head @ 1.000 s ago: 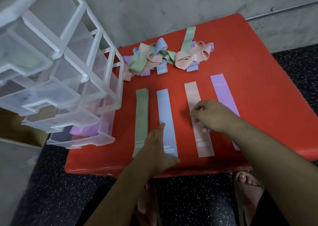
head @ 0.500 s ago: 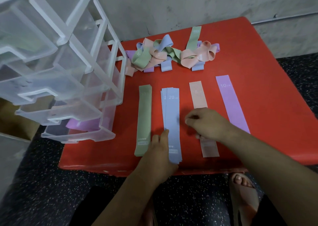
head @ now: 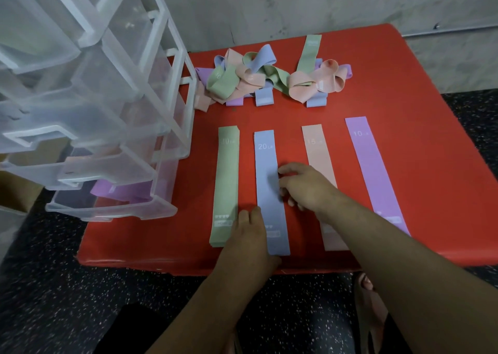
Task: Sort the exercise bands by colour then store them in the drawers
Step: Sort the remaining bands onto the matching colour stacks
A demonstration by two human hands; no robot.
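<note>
Red padded tabletop (head: 404, 98), smooth, rounded corners. Four flat fabric strips lie side by side on it, apart, long edges roughly parallel: green band (head: 226, 181), blue band (head: 266, 170) printed "20 LB", pink band (head: 319, 151) printed "15", purple band (head: 369, 159) printed "10". All are matte, with a small label patch at the near end. The green one shows stacked edges, so more than one layer.

Left hand (head: 249, 235) is at the near end of the blue band, fingers straight, not gripping, pressing flat between the green and blue strips, with the thumb side over the blue.

Right hand (head: 304, 186) is at the blue band's right edge about mid-length, covering part of the pink band. Its fingers are bent and the tips touch the edge. Pinch or just a nudge: cannot tell.

Tangled pile of bands (head: 269, 76) sits at the far side, loops and twists in pink, green, blue and purple, unsorted.

Translucent frosted plastic drawer unit (head: 107, 98) with a white frame stands on the left of the tabletop, drawers pulled out. The bottom drawer (head: 107, 211) holds a folded purple strip (head: 121, 190).

Dark speckled floor (head: 54, 300) lies below, and a grey rough wall (head: 296, 1) is behind.
</note>
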